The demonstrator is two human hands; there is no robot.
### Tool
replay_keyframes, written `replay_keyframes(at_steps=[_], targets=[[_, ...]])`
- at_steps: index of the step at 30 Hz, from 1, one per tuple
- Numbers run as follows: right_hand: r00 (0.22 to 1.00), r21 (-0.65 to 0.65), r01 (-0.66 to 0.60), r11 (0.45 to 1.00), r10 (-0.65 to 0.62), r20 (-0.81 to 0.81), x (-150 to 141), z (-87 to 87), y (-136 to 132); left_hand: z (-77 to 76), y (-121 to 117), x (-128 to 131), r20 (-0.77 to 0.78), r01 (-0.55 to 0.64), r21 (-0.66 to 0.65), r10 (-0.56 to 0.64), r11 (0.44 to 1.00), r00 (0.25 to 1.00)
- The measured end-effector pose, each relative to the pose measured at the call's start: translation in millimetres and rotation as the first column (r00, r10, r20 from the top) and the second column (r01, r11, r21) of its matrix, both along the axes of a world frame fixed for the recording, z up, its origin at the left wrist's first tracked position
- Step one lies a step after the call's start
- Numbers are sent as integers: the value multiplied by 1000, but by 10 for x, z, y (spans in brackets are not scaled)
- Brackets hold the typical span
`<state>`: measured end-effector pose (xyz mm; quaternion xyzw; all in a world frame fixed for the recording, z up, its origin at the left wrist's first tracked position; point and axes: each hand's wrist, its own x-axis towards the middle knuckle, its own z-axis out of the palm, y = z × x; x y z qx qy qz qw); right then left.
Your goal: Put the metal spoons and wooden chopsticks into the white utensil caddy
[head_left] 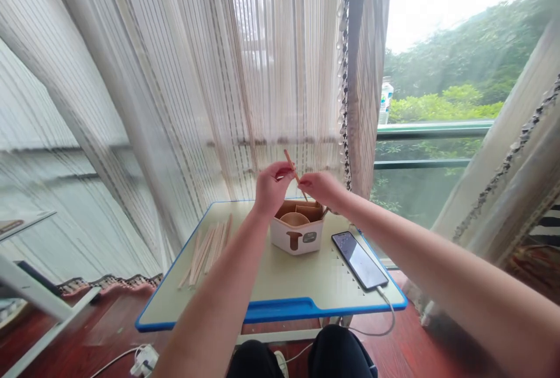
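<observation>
Above a small white box, both hands pinch one thin wooden stick (289, 159), which tilts with its upper end to the left. My left hand (272, 185) grips it near the middle, fingers closed. Just below and to the right, my right hand (321, 187) closes on its lower part. The white box (284, 239) has a brown inside with dividers and a T-shaped cutout in its front; its back edge is partly behind my hands. Left of it, several pale wooden sticks (210, 249) lie in a loose spread, partly hidden by my left forearm.
A phone (359, 260) with a charging cable (389, 302) lies at the right of the blue-edged table (271, 284). Sheer curtains (175, 74) hang behind it. A bottle (385, 101) stands by the window. On the red floor at lower left is a white power strip (144, 360).
</observation>
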<state>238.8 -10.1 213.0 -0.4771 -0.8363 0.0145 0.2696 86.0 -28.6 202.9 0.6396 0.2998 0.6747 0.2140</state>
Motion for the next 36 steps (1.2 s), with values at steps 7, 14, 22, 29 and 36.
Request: replay_keyframes(at_steps=[7, 14, 22, 29, 36], targets=[[955, 25, 52, 998, -57, 292, 28, 51, 96, -107, 75, 44, -107, -76, -40, 71, 996, 992], [971, 79, 31, 996, -49, 235, 68, 124, -48, 29, 168, 81, 54, 77, -1, -77, 997, 996], [961, 136, 28, 990, -64, 268, 102, 74, 77, -2, 243, 139, 57, 105, 2, -105, 994, 993], [960, 115, 26, 993, -57, 276, 115, -75, 171, -73, 274, 169, -111, 63, -15, -64, 998, 992], [982, -16, 42, 999, -38, 187, 232, 61, 173, -121, 408, 218, -128, 13, -67, -22, 998, 992]])
